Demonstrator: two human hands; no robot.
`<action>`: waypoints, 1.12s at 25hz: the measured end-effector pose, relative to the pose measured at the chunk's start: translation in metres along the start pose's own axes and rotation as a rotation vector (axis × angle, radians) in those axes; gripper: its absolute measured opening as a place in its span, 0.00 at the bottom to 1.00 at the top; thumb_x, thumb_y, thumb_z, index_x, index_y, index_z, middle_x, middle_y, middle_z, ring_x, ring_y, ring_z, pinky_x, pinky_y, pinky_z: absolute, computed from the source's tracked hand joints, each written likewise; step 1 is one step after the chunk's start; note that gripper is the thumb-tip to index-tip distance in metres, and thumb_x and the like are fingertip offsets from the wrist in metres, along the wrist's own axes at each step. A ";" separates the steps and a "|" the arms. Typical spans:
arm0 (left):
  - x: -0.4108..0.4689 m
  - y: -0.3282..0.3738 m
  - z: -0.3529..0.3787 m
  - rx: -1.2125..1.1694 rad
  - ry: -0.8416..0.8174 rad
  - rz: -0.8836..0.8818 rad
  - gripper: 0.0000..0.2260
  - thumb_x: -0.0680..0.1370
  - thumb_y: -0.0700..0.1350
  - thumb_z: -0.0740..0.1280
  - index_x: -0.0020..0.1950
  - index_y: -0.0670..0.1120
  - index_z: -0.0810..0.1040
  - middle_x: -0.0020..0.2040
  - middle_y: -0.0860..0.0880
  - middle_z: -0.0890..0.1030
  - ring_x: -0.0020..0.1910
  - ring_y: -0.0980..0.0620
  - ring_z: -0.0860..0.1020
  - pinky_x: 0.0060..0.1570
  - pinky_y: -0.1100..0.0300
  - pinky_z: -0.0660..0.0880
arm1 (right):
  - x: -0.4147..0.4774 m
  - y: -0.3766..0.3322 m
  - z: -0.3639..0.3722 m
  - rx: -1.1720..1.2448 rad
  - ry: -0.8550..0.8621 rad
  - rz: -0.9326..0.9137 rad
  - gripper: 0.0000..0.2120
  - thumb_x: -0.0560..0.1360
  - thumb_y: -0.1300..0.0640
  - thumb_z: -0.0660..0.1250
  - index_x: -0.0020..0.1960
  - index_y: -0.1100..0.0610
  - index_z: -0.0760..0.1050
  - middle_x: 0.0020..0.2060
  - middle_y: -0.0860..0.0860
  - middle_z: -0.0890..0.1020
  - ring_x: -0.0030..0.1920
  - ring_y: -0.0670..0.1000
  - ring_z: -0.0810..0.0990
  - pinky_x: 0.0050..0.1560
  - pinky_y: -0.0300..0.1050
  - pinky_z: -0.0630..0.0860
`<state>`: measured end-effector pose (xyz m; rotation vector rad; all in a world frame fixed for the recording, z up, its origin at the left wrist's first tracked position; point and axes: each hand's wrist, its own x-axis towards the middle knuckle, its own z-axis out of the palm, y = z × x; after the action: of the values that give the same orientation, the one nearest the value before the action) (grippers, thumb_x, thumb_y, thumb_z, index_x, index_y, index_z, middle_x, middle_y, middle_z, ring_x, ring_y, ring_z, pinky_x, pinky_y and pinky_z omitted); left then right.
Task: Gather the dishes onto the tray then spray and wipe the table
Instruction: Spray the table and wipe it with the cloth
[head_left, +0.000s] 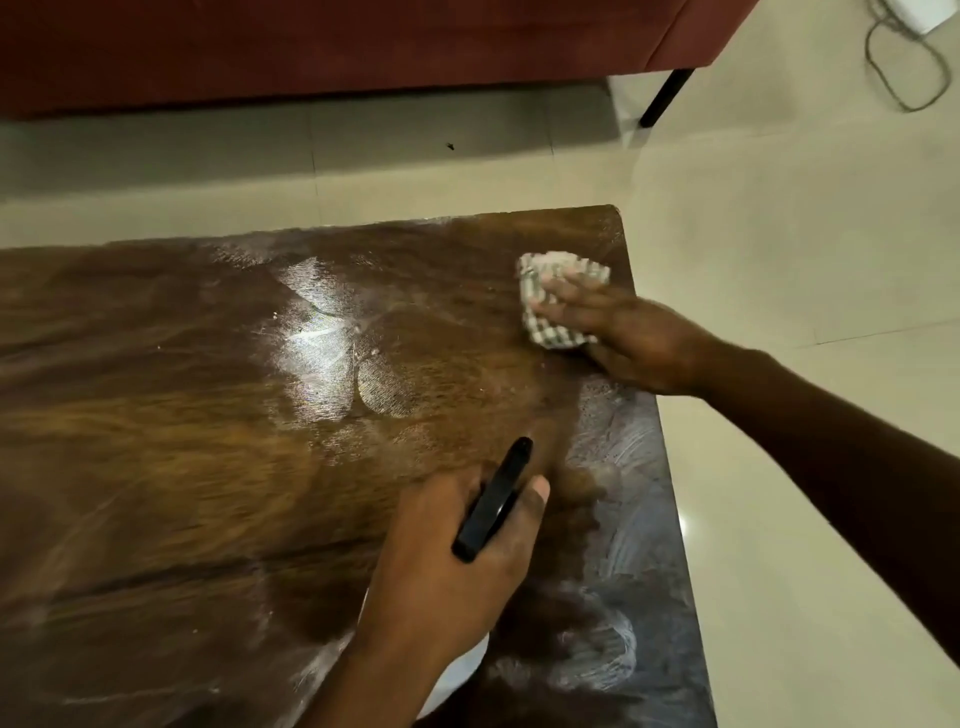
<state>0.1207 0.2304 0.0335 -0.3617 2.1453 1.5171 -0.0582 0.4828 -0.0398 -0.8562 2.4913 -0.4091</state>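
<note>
A dark wooden table fills the view, streaked with wet smears and soapy swirls. My right hand lies flat on a crumpled checked cloth near the table's far right corner, fingers stretched over it. My left hand hovers over the near middle of the table and grips the black top of a spray bottle. A white bit of the bottle's body peeks out under the wrist. No dishes or tray are in view.
A red sofa with a black leg stands beyond the table on a pale tiled floor. A cable loops on the floor at the far right. The table's right edge runs close to my right arm.
</note>
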 end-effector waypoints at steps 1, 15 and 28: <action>-0.006 -0.003 0.004 0.008 -0.021 -0.006 0.24 0.80 0.63 0.71 0.34 0.48 0.70 0.26 0.52 0.68 0.25 0.53 0.67 0.29 0.58 0.65 | -0.008 0.017 -0.007 0.041 0.059 0.104 0.33 0.83 0.65 0.64 0.84 0.45 0.60 0.86 0.54 0.57 0.87 0.58 0.52 0.86 0.55 0.51; -0.060 -0.027 0.071 0.048 -0.091 -0.099 0.30 0.73 0.74 0.65 0.36 0.46 0.71 0.34 0.40 0.73 0.32 0.41 0.74 0.33 0.53 0.66 | -0.088 0.014 0.038 0.008 0.130 0.094 0.32 0.83 0.63 0.63 0.85 0.52 0.61 0.86 0.55 0.58 0.87 0.59 0.51 0.85 0.61 0.58; -0.089 -0.036 0.088 0.010 -0.144 -0.122 0.14 0.76 0.68 0.67 0.37 0.62 0.76 0.30 0.56 0.75 0.28 0.55 0.73 0.34 0.61 0.68 | -0.121 -0.010 0.067 0.087 0.198 0.154 0.33 0.83 0.64 0.65 0.85 0.50 0.62 0.86 0.52 0.59 0.87 0.58 0.51 0.85 0.61 0.58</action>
<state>0.2339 0.2951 0.0280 -0.3617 1.9816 1.4199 0.0656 0.5435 -0.0518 -0.6110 2.6754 -0.5681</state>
